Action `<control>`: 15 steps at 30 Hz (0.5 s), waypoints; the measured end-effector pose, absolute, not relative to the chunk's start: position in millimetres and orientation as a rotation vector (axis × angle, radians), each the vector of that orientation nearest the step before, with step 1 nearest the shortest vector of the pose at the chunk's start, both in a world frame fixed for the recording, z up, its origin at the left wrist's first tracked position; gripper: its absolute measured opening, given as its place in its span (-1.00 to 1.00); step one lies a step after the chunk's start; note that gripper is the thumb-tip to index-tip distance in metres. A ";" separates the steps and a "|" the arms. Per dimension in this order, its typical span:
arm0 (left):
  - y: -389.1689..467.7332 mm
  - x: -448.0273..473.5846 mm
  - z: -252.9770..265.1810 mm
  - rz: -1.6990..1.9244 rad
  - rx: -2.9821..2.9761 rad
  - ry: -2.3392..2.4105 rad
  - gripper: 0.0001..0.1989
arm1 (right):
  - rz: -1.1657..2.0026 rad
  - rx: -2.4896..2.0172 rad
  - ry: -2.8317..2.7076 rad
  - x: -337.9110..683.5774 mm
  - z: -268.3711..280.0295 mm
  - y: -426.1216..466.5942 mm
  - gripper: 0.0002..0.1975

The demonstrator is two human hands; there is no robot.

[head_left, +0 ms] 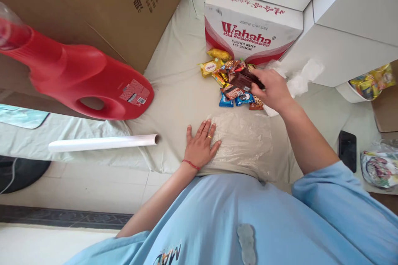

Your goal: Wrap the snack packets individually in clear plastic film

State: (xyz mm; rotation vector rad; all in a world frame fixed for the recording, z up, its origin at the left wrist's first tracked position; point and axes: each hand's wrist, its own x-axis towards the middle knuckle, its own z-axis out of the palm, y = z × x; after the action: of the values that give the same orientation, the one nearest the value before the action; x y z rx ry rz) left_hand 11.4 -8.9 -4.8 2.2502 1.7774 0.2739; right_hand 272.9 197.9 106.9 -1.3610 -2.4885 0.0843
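Note:
My left hand (201,143) lies flat with its fingers spread, at the left edge of a thin clear plastic sheet or bag (245,143) on the cloth-covered table. Pinched between the thumb and fingers of my right hand (273,87) is a dark brown snack packet (244,80); I cannot tell if it is a single one. Under and around it is a pile of small wrapped snacks, among them a yellow packet (210,67) and blue packets (226,98). Crumpled white plastic (306,75) sits just beyond my right hand.
Behind the snacks stands a Wahaha water carton (251,29), beside white boxes (351,37). At left are a red jug (93,66), a large brown carton (102,4) and a white roll (102,143). A black phone (347,151) and a white bowl of snacks (351,91) are at right.

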 end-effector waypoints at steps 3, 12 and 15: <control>-9.1 10.8 -5.5 0.287 2.251 1.775 -0.34 | 0.074 -1.582 -2.366 328.1 104.1 152.2 -0.56; -7.9 10.3 -5.0 0.292 2.267 1.767 -0.35 | 0.013 -2.060 -2.143 433.5 46.8 47.1 -0.51; -7.6 11.0 -4.2 0.283 2.270 1.770 -0.35 | 0.090 -2.018 -2.126 425.9 33.0 35.9 -0.49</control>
State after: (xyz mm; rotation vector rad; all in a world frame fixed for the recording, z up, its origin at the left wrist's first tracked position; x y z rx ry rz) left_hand 11.0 -7.6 -4.2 2.2700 1.7702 0.2830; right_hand 425.9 35.9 33.0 -2.0183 -2.1259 0.0904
